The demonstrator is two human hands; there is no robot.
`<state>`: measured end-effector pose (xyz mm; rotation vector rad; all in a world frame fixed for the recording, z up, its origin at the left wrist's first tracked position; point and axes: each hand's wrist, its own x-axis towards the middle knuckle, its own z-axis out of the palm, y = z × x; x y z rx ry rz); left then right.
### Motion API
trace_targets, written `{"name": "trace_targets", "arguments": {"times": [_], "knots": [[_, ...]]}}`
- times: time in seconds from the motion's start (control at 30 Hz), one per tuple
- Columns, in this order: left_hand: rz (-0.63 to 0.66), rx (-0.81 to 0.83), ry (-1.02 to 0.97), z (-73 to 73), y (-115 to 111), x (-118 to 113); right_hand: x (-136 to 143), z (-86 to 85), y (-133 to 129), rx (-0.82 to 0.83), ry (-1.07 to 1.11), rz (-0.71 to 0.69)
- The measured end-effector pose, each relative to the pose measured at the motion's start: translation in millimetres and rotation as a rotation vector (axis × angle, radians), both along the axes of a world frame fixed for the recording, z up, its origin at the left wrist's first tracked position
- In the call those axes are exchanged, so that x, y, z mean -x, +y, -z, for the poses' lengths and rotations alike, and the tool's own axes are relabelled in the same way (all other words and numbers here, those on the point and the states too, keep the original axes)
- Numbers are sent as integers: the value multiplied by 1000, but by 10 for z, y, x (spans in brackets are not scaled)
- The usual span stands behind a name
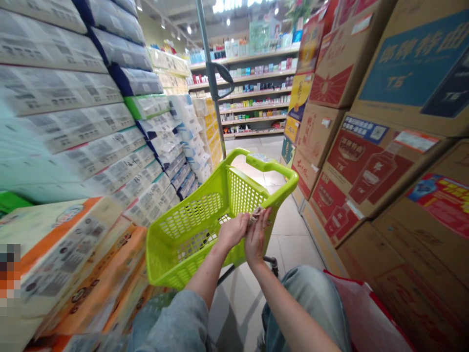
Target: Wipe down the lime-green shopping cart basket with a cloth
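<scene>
A green plastic shopping cart (190, 269) stands in the aisle before me, its basket mostly bare inside with pale patches showing through the slotted bottom. Both hands meet at its near side wall, below the handle (280, 188). My left hand (233, 231) is closed on a small crumpled, brownish patterned cloth (255, 215). Against the same cloth and the cart's edge lies my right hand (255, 239), its fingers bent round the bunched fabric. Part of the cloth is hidden between the hands.
Packs of tissue paper (95, 127) rise in stacks on the left, with orange-and-cream packs (54, 259) nearer. Cardboard cartons (381, 161) line the right. A grey pole with a loop handle (220, 80) stands behind the cart. Stocked shelves (252, 93) cross the far end. A red-edged bag (362, 308) lies by my knee.
</scene>
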<state>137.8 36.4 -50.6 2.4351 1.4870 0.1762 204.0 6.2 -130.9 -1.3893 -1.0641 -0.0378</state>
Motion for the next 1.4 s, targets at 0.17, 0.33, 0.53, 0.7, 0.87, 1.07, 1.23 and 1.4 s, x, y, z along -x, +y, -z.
{"name": "trace_targets", "arguments": {"times": [0.17, 0.33, 0.53, 0.7, 0.87, 1.07, 1.23, 1.4], "knots": [[10, -21, 26, 62, 0, -16, -183, 7, -50, -104, -22, 62], [-24, -15, 13, 52, -18, -13, -398, -123, -51, -144, 200, 122], [-39, -11, 21, 27, -20, -17, -496, -194, -57, -165, 473, 51], [-58, -16, 18, 13, -39, -28, -511, -346, -88, -125, 488, 101], [-59, -36, 23, 17, -55, -25, -608, -449, -27, -124, 566, 152], [-66, -41, 16, 32, -49, -36, -606, -397, 22, -98, 429, 195], [-78, -31, 19, 22, -49, -53, -344, -212, -33, -103, 210, 205], [-91, -49, 41, 18, -52, -49, -234, -93, -81, -93, 54, 154]]}}
